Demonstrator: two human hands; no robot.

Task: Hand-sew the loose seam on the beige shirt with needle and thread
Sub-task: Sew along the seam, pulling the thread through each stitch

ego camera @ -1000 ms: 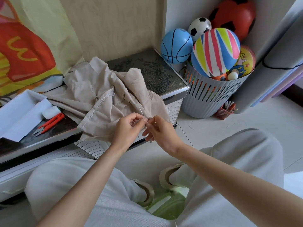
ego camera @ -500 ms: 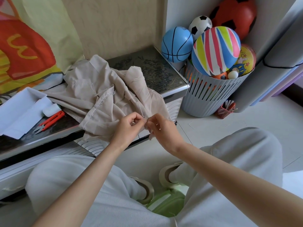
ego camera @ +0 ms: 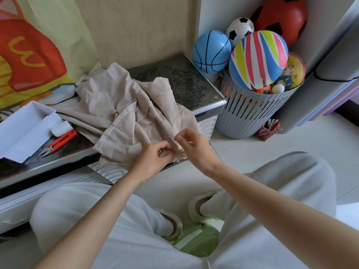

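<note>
Beige shirt (ego camera: 124, 117) hem nearly hides the needle (ego camera: 176, 147).

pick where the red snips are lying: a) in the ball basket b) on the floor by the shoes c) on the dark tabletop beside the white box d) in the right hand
c: the red snips lie on the dark tabletop beside the white box, left of the beige shirt.

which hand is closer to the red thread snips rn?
Left. The left hand pinches the beige shirt to the right of the red thread snips; the right hand sits farther right, beyond the left hand.
</note>
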